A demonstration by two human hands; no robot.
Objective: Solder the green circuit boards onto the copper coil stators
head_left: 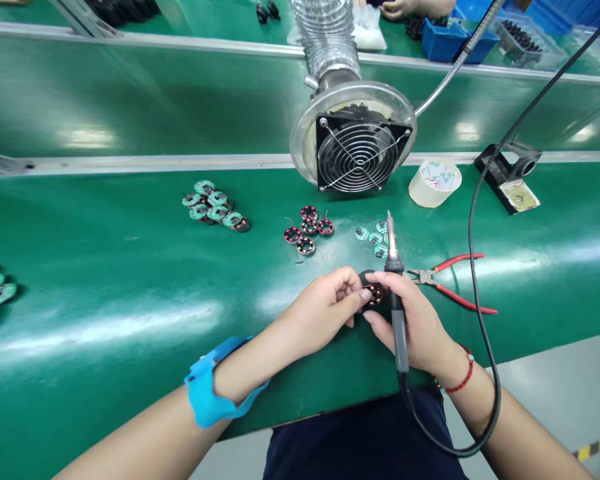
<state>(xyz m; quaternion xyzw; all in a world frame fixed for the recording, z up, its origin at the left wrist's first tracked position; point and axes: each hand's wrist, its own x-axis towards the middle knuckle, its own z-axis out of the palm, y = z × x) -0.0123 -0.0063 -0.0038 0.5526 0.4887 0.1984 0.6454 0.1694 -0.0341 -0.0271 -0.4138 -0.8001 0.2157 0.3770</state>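
Hands [373,307] around a copper-wound ring [373,295], held between their fingertips.

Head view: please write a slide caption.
Left hand holds a copper-wound ring, right hand a soldering iron, at a green bench.

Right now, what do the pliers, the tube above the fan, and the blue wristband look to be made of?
Pliers: bare grey metal jaws, likely steel, with smooth red handles, probably plastic-coated.
Tube: shiny, crinkled silver, which suggests thin aluminium foil.
Wristband: matte, bright blue, bending softly around the wrist; perhaps rubber or silicone, though fabric can't be ruled out.
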